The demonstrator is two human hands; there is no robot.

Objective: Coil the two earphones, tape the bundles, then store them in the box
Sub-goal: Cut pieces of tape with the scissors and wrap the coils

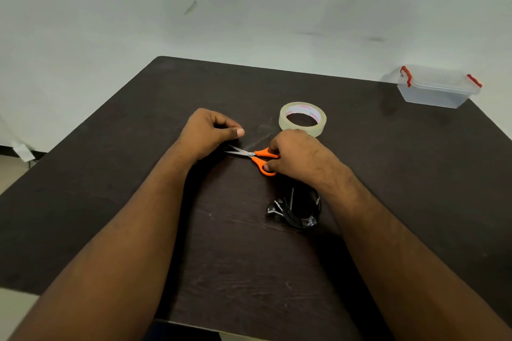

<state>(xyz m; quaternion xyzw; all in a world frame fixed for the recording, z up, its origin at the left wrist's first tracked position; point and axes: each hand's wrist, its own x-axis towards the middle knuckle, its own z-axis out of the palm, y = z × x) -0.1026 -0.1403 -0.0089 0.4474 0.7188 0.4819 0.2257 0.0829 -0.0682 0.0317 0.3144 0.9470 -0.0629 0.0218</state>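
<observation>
Matt dark woodgrain table, translucent plastic box

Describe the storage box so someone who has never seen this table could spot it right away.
Start at the dark brown table and look to its far right corner, well beyond the tape roll and the orange-handled scissors. The box sits there alone: small, rectangular, clear plastic, lid on. Its red latches at both ends set it apart from everything else.
</observation>
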